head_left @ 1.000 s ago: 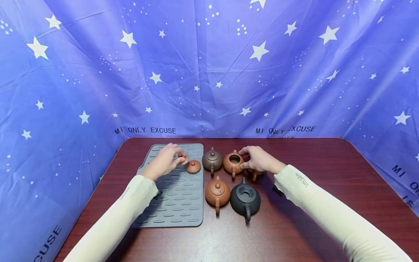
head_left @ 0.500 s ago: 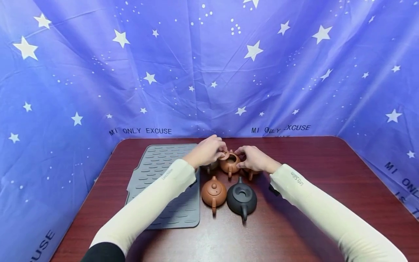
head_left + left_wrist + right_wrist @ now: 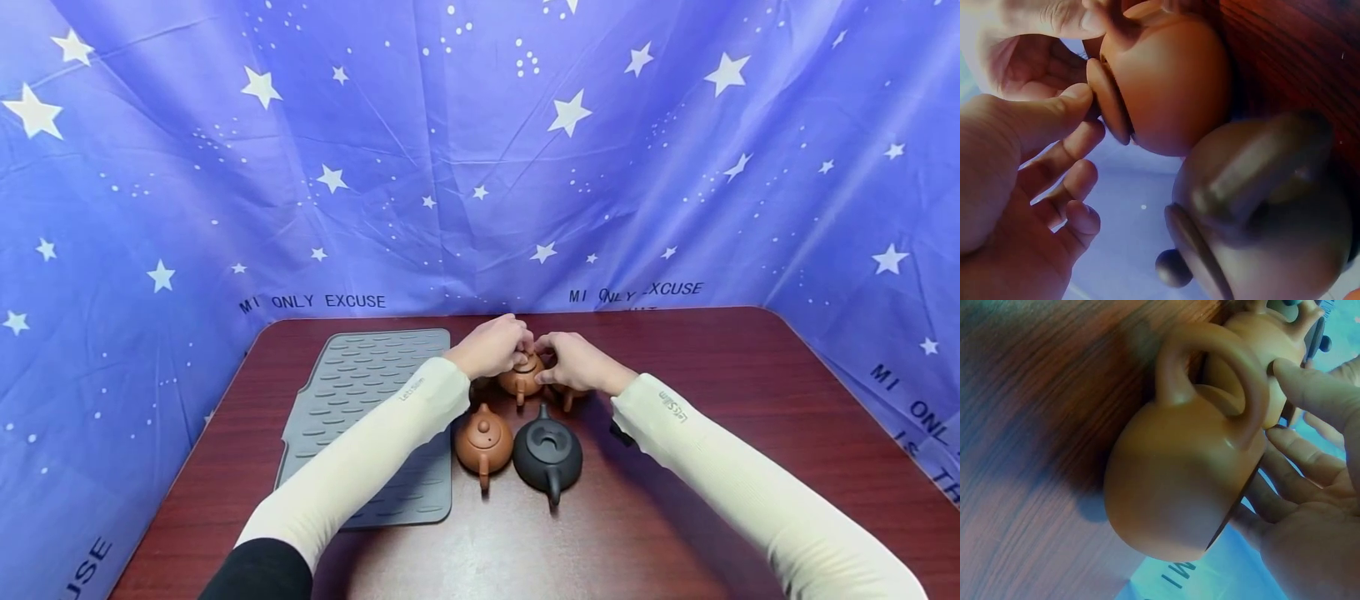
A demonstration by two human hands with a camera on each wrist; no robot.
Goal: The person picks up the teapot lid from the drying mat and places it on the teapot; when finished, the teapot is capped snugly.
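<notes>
My left hand [image 3: 495,345] pinches the knob of a small orange-brown lid [image 3: 1107,100], which sits slightly tilted at the mouth of an orange-brown teapot [image 3: 519,383]. My right hand [image 3: 583,363] holds that teapot's body between thumb and fingers. Close beside it, partly under the right hand, stands another orange-brown teapot [image 3: 1179,475], its rim showing no lid. On the other side is a dark brown teapot [image 3: 1272,200] with its lid on, mostly hidden behind the left hand in the head view.
Nearer stand a lidded orange-brown teapot [image 3: 483,442] and a black teapot [image 3: 547,458]. A grey ridged mat [image 3: 382,375] lies at the left, partly covered by the left arm. Everything rests on a reddish-brown table [image 3: 712,392] before a starry blue curtain [image 3: 450,167].
My left hand has carried the lid rightwards from above the mat to the teapot's mouth. The right hand has stayed on the teapot. The left arm now hides the other lid on the mat.
</notes>
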